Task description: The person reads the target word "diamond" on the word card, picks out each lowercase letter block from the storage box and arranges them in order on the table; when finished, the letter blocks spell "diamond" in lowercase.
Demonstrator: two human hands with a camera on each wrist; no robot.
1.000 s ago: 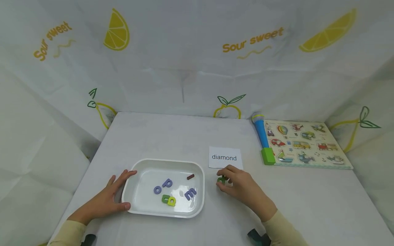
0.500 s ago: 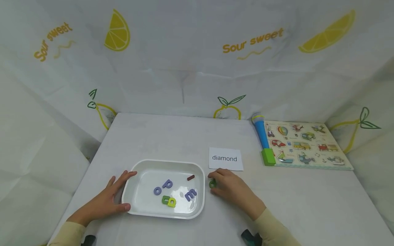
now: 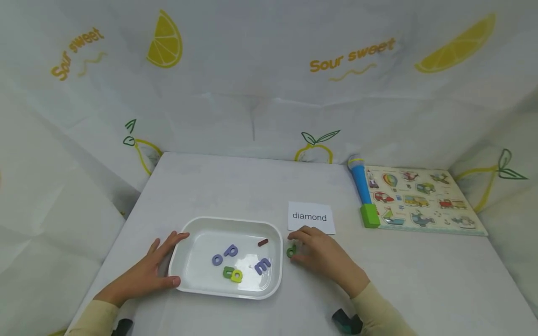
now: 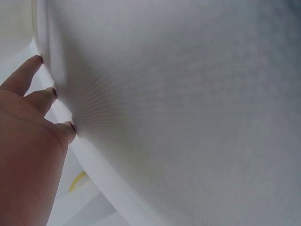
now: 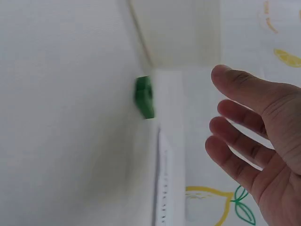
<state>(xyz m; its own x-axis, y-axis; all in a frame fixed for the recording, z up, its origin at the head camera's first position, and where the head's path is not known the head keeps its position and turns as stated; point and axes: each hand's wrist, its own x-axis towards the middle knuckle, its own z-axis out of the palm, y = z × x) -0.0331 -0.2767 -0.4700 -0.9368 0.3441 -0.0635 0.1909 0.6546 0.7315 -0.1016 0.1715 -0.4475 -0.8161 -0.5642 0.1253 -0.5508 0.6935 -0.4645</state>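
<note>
1. A person in pale sleeves works at a table covered in white cloth, with both bare hands on its near half.
2. The right hand has its fingers loosely bent and parted, gripping nothing. Just beyond its fingertips a small, thick green letter shaped like a "d" sits on the cloth; the right wrist view shows a gap between them.
3. That letter is just outside the right side of a shallow, glossy white tray with rounded corners, and below a white paper card printed "diamond".
4. The left hand is spread wide, fingers extended, thumb and forefinger touching the tray's left rim.
5. Inside the tray lie a purple ring-shaped "o", a purple "p"-like letter, a purple "m", a short dark-red bar, and a green letter touching a yellow letter.
6. Farther right, a blue toy microphone lies along a cream picture board of vehicles, a bright green block at its lower end.
</note>
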